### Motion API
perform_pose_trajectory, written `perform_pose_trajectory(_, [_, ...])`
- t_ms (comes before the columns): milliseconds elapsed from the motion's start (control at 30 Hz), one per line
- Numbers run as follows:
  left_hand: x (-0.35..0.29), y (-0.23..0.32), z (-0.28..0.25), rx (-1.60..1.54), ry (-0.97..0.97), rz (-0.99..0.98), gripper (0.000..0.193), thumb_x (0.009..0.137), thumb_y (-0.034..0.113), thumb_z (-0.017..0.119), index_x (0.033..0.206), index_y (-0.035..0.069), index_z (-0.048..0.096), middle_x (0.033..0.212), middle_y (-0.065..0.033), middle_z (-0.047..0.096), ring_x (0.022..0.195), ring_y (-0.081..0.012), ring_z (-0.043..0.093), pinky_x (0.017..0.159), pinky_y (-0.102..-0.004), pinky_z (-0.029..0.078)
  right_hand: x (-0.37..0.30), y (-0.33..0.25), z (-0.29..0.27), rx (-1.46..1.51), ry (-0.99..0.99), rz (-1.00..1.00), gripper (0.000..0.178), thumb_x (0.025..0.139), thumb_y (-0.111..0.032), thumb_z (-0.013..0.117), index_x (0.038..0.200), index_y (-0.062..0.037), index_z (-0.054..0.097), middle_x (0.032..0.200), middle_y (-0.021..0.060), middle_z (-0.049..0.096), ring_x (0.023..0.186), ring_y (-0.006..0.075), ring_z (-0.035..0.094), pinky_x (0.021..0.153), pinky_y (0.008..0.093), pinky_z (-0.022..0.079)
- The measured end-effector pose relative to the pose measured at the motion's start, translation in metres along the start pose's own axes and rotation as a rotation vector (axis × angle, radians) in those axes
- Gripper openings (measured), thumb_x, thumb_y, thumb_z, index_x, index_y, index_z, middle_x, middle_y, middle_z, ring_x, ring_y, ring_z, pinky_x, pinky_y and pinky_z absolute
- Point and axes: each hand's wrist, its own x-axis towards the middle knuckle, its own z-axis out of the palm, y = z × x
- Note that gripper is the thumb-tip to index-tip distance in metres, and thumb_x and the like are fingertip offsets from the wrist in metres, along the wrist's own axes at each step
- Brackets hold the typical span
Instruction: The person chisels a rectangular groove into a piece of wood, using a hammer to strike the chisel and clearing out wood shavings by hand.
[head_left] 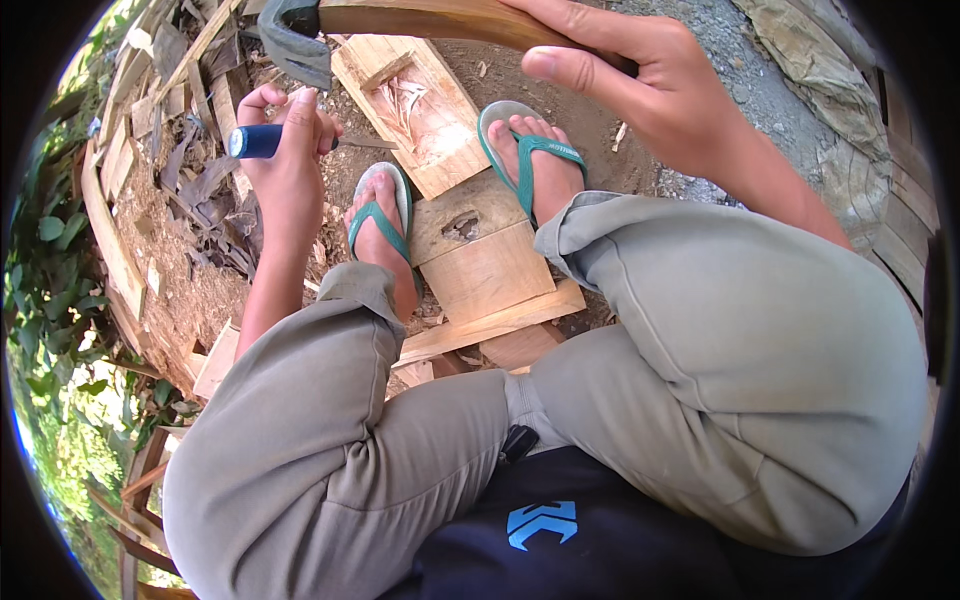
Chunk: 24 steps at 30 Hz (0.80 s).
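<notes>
Left hand clamped round the chisel at ten o'clock, right hand round the hammer at one; I should steady it on the hollowed block, tapping squarely.

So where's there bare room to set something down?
Mainly the gray gravel, between the right hand and the crumpled sheet. The wooden block also looks bare below its hole. Crowded: left of the left hand, a scrap heap; the carved board holds shavings.
</notes>
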Motion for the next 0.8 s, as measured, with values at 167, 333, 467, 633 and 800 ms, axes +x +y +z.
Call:
perform_pose_trajectory(167, [-0.01, -0.016, 0.01, -0.012, 0.029, -0.014, 0.026, 0.101, 0.008, 0.061, 0.113, 0.008, 0.038, 0.069, -0.0036, 0.057, 0.061, -0.0105, 0.051, 0.061, -0.027, 0.046, 0.001, 0.002, 0.007, 0.094, 0.001, -0.058, 0.048, 0.098, -0.013, 0.07, 0.141, 0.0031, 0.057, 0.099, 0.0166, 0.076, 0.081, 0.0114, 0.071, 0.07, 0.0264, 0.055])
perform_pose_trajectory(333, [-0.016, -0.009, 0.025, 0.042, 0.016, 0.0, 0.024, 0.102, 0.004, 0.059, 0.111, 0.009, 0.037, 0.066, -0.0003, 0.051, 0.061, -0.0096, 0.046, 0.063, -0.0283, 0.044, -0.002, -0.008, 0.008, -0.061, -0.079, 0.036, 0.046, 0.1, -0.021, 0.066, 0.144, -0.0082, 0.059, 0.109, 0.0085, 0.076, 0.089, 0.0124, 0.067, 0.081, 0.0286, 0.053])
perform_pose_trajectory(467, [-0.024, -0.012, 0.019, 0.038, -0.018, -0.006, 0.023, 0.101, 0.003, 0.057, 0.112, 0.009, 0.037, 0.077, -0.0004, 0.058, 0.064, -0.0049, 0.051, 0.054, -0.022, 0.039, 0.001, -0.014, 0.007, -0.09, -0.15, 0.107, 0.046, 0.101, -0.022, 0.065, 0.145, -0.009, 0.058, 0.116, 0.0082, 0.074, 0.095, 0.01, 0.064, 0.086, 0.0269, 0.052])
perform_pose_trajectory(633, [-0.022, -0.015, 0.024, -0.002, -0.018, 0.009, 0.024, 0.101, 0.004, 0.059, 0.11, 0.009, 0.037, 0.078, 0.0008, 0.057, 0.064, -0.0043, 0.051, 0.054, -0.0219, 0.039, -0.002, -0.011, 0.007, -0.068, -0.105, 0.086, 0.047, 0.101, -0.023, 0.066, 0.145, -0.0092, 0.058, 0.119, 0.0081, 0.073, 0.098, 0.0107, 0.064, 0.088, 0.0271, 0.052])
perform_pose_trajectory(800, [-0.022, -0.016, 0.029, 0.08, -0.042, -0.032, 0.027, 0.102, 0.008, 0.06, 0.113, 0.009, 0.035, 0.068, 0.0003, 0.054, 0.064, -0.0077, 0.048, 0.06, -0.0243, 0.038, -0.003, -0.01, 0.005, -0.084, -0.099, 0.064, 0.048, 0.099, -0.021, 0.067, 0.145, -0.0105, 0.059, 0.108, 0.0079, 0.074, 0.087, 0.0114, 0.065, 0.079, 0.0286, 0.052])
